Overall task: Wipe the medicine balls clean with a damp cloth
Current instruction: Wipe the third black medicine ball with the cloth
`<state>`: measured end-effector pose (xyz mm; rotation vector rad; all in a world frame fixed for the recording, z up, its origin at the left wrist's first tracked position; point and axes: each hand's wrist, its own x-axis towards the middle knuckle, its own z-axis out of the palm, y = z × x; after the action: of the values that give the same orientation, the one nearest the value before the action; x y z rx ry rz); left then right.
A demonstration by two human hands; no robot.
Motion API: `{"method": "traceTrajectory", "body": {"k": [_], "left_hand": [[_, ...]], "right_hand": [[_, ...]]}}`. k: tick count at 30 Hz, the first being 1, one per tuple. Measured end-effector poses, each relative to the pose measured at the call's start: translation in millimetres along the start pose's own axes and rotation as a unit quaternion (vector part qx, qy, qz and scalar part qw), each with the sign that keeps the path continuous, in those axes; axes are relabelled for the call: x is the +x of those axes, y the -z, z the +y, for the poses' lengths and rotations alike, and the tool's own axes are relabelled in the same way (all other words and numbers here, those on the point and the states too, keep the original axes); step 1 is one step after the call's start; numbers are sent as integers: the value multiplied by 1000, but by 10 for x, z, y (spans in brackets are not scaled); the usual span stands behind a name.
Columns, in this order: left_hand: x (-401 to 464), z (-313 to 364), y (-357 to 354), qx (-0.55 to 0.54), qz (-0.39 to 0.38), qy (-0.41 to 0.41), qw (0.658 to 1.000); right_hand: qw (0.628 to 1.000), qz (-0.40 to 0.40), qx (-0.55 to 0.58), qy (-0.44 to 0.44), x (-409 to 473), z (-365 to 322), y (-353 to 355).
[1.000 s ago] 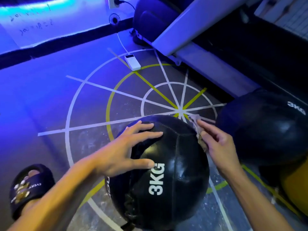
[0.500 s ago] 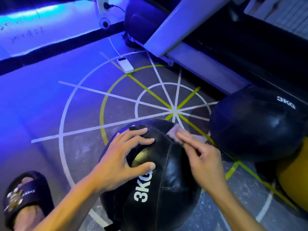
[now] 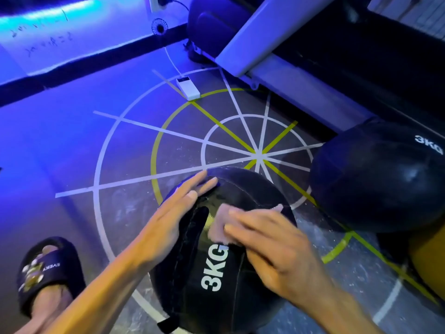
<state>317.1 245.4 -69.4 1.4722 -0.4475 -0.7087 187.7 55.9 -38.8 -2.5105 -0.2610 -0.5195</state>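
A black medicine ball [image 3: 216,285] marked 3KG sits on the floor right in front of me. My left hand [image 3: 168,220] lies flat against its upper left side with straight fingers. My right hand [image 3: 272,244] presses a small pale cloth [image 3: 220,227] onto the top of the ball with flat fingers. Most of the cloth is hidden under that hand. A second black 3KG medicine ball [image 3: 375,179] rests on the floor to the right, apart from both hands.
White and yellow lines [image 3: 258,154] form a target on the grey floor. A white power bank [image 3: 187,89] with a cable lies at the back. A treadmill frame [image 3: 277,32] stands at the upper right. A yellow ball [image 3: 428,261] sits far right. My sandalled foot [image 3: 45,278] is lower left.
My right hand has slid the cloth from the ball's right edge across its top toward the left. My left hand has shifted to the ball's left side, fingers drawn together.
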Motion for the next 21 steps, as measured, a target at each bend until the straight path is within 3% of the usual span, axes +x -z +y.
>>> {"method": "traceTrajectory", "body": {"k": [1, 2, 5, 6, 8, 10, 11, 13, 15, 16, 21], "left_hand": [[-2, -6, -1, 20, -4, -5, 1000], [-3, -15, -8, 45, -11, -10, 999], [14, -51, -17, 55, -3, -7, 998], [27, -50, -42, 44, -1, -5, 999], [62, -48, -44, 32, 3, -9, 999], [59, -55, -30, 16, 4, -1, 1000], [68, -55, -14, 14, 4, 1, 1000], [55, -47, -21, 18, 4, -3, 1000], [18, -41, -46, 34, 5, -9, 999], [-1, -42, -69, 47, 6, -14, 999], [-114, -91, -173, 127, 26, -53, 990]], "right_hand": [[999, -26, -25, 9, -33, 179, -24], [998, -12, -29, -48, -24, 382, -4], [946, 95, -55, -305, 109, 788, 243], [941, 106, -64, -314, 123, 740, 300], [974, 96, -16, -206, 170, 402, 222], [999, 3, 14, -49, 151, 127, 82], [999, -27, 4, -25, 152, 193, 45], [990, 30, -23, -137, 274, 545, 125], [952, 107, -58, -280, 389, 915, 334], [943, 123, -71, -302, 399, 992, 431], [970, 62, 22, -235, 507, 729, 363]]}}
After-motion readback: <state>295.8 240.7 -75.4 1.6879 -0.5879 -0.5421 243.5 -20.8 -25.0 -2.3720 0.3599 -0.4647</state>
